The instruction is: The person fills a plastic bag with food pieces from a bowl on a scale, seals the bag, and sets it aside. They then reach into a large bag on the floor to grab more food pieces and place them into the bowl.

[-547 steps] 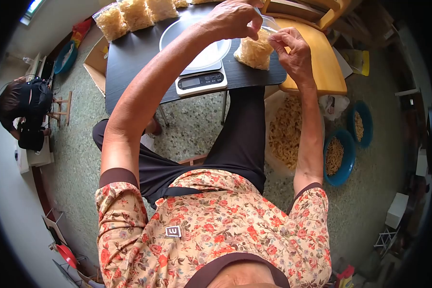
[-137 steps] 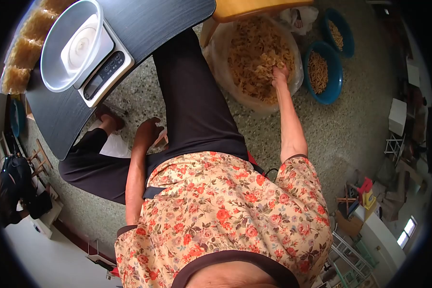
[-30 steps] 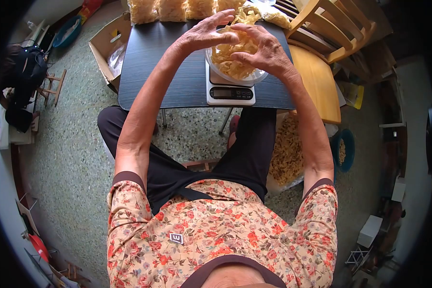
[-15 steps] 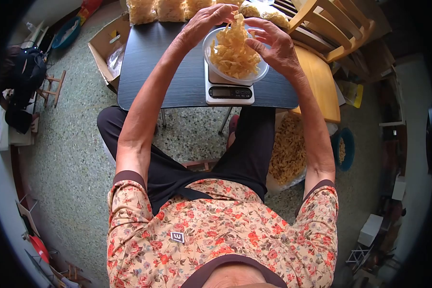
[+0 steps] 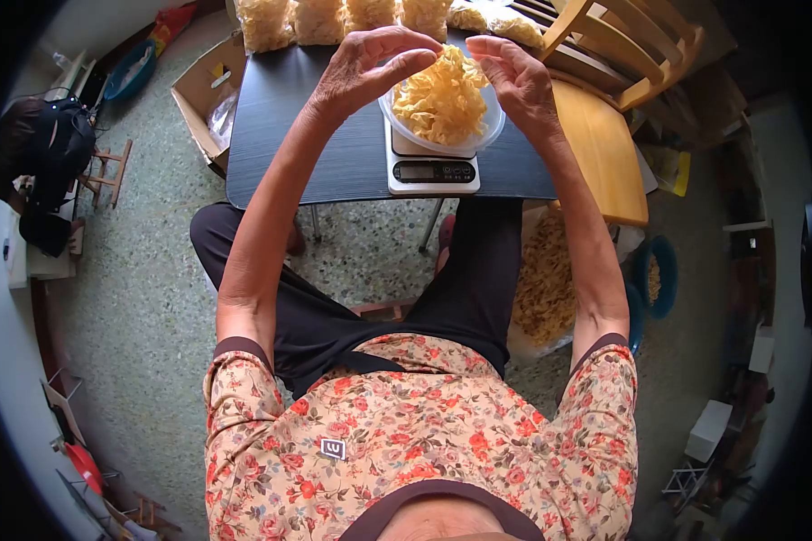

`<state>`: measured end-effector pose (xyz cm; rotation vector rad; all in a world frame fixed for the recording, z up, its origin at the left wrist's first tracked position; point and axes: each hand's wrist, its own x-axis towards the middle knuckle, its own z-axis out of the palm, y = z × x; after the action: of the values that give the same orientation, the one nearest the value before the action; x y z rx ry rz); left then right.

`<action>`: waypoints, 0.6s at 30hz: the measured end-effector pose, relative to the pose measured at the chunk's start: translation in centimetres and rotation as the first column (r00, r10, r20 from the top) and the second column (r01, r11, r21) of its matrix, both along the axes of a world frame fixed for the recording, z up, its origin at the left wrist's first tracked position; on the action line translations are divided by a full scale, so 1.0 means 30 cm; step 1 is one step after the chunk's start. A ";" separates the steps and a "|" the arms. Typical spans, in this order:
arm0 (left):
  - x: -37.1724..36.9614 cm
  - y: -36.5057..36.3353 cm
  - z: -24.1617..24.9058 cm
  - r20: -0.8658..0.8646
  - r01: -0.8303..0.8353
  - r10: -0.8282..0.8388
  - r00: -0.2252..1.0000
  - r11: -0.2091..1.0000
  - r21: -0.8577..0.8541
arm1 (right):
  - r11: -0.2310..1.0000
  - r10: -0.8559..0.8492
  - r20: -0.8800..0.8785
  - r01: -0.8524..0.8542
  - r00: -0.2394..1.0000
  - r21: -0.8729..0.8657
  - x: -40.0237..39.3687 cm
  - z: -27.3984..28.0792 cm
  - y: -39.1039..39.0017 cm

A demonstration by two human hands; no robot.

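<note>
A clear round plastic bowl [image 5: 494,135] holds a heap of pale yellow, curly dried pieces [image 5: 442,99] rising above its rim. It rests on a white digital kitchen scale [image 5: 433,187], whose display reading I cannot make out. My left hand [image 5: 365,72] is at the heap's upper left, fingers stretched out and thumb apart, tips near the top pieces. On the other side, my right hand [image 5: 519,81] has bent fingers beside the heap's upper right, with a gap towards the thumb. I see nothing held in either hand.
Several filled clear bags [image 5: 320,22] line the back of the dark table [image 5: 289,135]. A wooden chair [image 5: 595,144] adjoins its right side. A cardboard box [image 5: 203,86] stands left. A large bag of dried pieces [image 5: 546,284] and a teal basin [image 5: 663,270] are on the floor at right.
The heap's tall peak has sunk lower into the bowl. My hands have come down slightly and parted, the left with its fingers and thumb now spread.
</note>
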<state>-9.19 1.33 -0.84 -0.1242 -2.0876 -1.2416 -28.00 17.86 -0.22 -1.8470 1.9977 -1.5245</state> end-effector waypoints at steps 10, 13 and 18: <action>0.022 0.002 -0.029 -0.076 -0.185 0.170 0.983 0.942 -0.279 | 0.996 -0.065 -0.034 0.067 0.997 0.063 -0.019 -0.008 0.035; 0.025 0.007 -0.025 -0.052 -0.174 0.166 0.985 0.942 -0.287 | 0.996 -0.057 -0.041 0.059 0.998 0.060 -0.019 -0.014 0.039; 0.026 0.012 -0.017 -0.083 -0.201 0.184 0.979 0.932 -0.301 | 0.994 -0.059 -0.083 0.051 0.995 -0.100 0.005 -0.021 0.032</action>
<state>-8.41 1.67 -1.36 -0.0888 -2.1751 -0.7824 -27.86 18.81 -0.85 -1.9415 2.0628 -1.6117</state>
